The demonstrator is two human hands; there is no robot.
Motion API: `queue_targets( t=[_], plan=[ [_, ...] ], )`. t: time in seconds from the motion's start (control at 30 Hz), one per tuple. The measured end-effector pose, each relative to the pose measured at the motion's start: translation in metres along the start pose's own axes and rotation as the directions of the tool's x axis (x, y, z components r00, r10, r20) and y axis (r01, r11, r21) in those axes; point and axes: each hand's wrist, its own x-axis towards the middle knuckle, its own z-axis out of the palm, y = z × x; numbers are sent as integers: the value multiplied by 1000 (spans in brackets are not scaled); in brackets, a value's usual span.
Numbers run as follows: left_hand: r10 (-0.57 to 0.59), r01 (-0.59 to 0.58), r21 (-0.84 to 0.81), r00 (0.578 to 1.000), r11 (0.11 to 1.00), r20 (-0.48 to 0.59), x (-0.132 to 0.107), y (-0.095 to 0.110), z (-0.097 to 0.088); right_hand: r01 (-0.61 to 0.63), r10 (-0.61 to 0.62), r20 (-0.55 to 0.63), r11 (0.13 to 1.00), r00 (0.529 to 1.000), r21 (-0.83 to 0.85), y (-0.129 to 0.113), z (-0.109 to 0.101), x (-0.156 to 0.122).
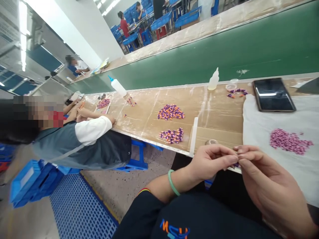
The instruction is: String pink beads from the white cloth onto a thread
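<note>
The left hand (210, 162), with a green bangle (172, 182) on its wrist, and the right hand (269, 192) meet just off the near edge of the bench (219, 113). Both are closed narrowly in a pinch, fingers curled and tips almost touching. Between their fingertips (233, 159) they hold a tiny purple piece (236, 165), mostly hidden, so its shape is hard to tell. Neither hand touches anything else that can be seen.

On the bench, just beyond the hands, lies a white cloth (274, 172) bearing a pink-purple heap (290, 142) and a phone (274, 94). A tape roll (211, 142) sits by the bench edge, near a white strip (193, 136). Further along the bench are two purple-and-orange heaps (170, 112), a clear dish (231, 84), and two squeeze bottles (213, 80), one with a blue tip (117, 86).

A co-worker (77, 142) in a white-sleeved vest sits at the same bench, forearms resting on it, near a small pink heap (103, 103). A green belt (199, 56) runs along the bench's far side, and blue crates (32, 182) stand on the floor on the near side.
</note>
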Motion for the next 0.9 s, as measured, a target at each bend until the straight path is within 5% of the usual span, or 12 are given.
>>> queue_targets(
  t=[0.13, 0.23, 0.4, 0.57, 0.9],
  plan=[
    [58, -57, 60, 998, 997, -12, -1, -5, -3, 9, -9, 20, 999, 1000, -31, 2, -1, 1],
    [138, -126, 237, 990, 963, -33, -2, -2, -6, 95, -84, 57, 970, 995, -225, 4, -8, 6],
    [359, -314, 498, 933, 809, 5, -5, 11, -7, 399, -289, 282, 755, 915, -521, -15, -13, 18],
    [362, -316, 572, 932, 757, 37, -2, 21, -8, 582, -393, 432, 598, 812, -551, -33, -11, 30],
    [348, -316, 625, 935, 714, 75, 0, 27, -3, 629, -366, 516, 532, 774, -566, -43, -17, 33]
  ],
)
